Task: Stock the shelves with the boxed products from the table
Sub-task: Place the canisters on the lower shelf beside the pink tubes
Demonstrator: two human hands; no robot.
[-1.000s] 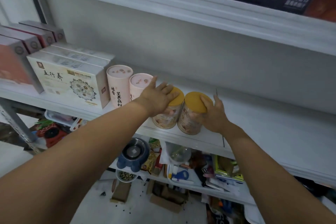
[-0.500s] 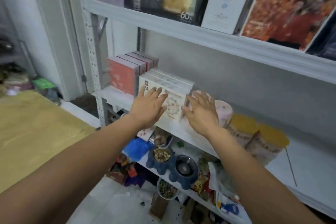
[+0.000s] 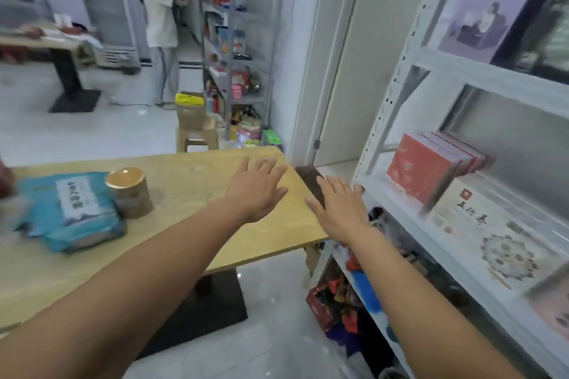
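Both hands empty, palms down, fingers straight and spread. Left hand (image 3: 257, 191) hovers over the right end of the table (image 3: 197, 175). Right hand (image 3: 340, 209) is over the table's right edge, near the shelf (image 3: 400, 77).

On the table, left part: blue pack (image 3: 69, 212) lying flat, with a gold-lidded can (image 3: 129, 192) upright just beside it, well apart from both hands.

On the shelf: red boxes (image 3: 421, 166) in a row, white box (image 3: 480, 231) next to them.
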